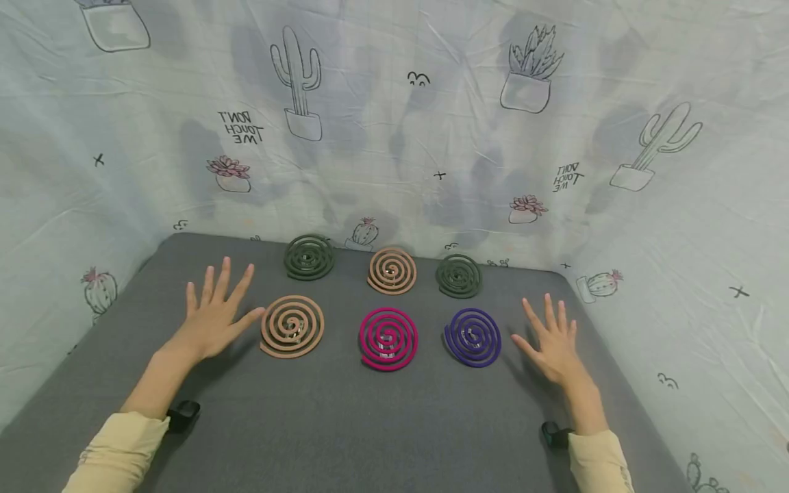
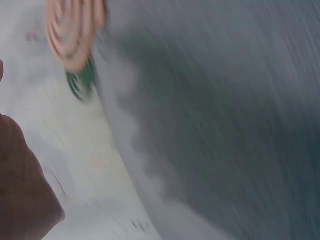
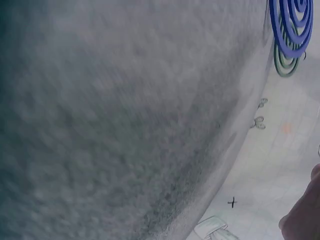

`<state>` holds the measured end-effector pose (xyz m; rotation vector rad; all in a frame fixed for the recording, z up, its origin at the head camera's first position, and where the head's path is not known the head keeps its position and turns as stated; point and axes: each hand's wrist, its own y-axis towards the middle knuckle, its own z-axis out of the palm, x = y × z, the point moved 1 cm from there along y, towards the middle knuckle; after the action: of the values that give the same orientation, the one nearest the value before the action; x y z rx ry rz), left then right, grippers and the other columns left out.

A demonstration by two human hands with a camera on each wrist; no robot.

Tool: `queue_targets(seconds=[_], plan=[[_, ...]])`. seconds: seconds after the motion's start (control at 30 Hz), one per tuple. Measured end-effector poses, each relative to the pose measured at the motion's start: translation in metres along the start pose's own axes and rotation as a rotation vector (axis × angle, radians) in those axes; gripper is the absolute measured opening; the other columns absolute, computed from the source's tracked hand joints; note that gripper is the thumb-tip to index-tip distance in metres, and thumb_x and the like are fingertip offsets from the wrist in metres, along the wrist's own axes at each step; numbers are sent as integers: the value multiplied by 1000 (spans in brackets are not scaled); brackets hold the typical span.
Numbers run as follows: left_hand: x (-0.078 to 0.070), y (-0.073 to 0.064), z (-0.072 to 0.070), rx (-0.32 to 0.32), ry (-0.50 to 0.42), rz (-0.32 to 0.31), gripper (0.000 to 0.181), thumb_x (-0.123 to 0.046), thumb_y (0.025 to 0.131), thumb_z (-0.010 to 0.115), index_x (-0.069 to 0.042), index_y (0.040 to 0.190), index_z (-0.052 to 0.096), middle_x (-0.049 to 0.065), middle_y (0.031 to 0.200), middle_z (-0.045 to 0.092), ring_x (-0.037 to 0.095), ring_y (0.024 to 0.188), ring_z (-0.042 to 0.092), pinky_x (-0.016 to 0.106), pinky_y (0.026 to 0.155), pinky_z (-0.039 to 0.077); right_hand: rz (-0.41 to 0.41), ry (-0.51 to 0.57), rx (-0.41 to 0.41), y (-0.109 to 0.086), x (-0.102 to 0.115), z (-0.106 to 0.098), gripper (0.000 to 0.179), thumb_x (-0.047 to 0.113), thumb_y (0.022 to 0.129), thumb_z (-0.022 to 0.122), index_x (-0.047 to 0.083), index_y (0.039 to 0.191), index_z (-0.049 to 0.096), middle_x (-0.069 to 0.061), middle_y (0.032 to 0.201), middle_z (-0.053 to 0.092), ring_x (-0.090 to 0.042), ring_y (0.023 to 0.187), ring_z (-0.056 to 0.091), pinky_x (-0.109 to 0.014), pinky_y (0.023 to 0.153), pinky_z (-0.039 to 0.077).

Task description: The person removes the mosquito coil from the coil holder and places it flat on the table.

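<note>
My left hand is held palm down with its fingers spread, its thumb tip right by the edge of a tan spiral coil, which looks like a mosquito coil. On the other side my right hand also has its fingers spread, the thumb pointing toward a dark blue coil. Neither hand holds anything. Between those two coils lies a magenta coil. Farther back are a dark green coil, another tan coil and a second dark green coil. Small shiny pieces show beneath the coils' centres.
The coils sit in two rows on a grey table. White cloth printed with cactus drawings hangs behind the table and along both sides. Each wrist wears a black device, as on the left wrist.
</note>
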<state>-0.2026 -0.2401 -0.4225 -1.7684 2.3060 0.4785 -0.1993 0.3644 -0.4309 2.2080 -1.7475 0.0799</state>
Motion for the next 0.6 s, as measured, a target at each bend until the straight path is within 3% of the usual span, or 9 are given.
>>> queue_targets(seconds=[0.2,0.4,0.6], plan=[[-52,14,18,72,-92,103,78,-54,99,38,-27,154,-11,7,154,-30,35,139,-29,66,104,-19,-47,90,2,-3,9,4,76,42,94,55,21,155,15,-19,158,-9,-42,141,-17,-74,103,-5],[-116,32,43,90,-176,276,77,-54,98,41,-27,155,-4,6,158,-21,35,143,-19,66,109,-9,-60,204,31,-4,14,9,79,37,92,60,19,155,15,-19,158,-6,-41,142,-16,-73,104,-5],[-175,46,66,100,-314,445,78,-45,99,49,-25,156,-2,4,159,-16,33,144,-12,61,113,0,-46,353,74,-1,16,10,81,30,91,66,20,155,18,-16,159,4,-41,144,-6,-77,101,4]])
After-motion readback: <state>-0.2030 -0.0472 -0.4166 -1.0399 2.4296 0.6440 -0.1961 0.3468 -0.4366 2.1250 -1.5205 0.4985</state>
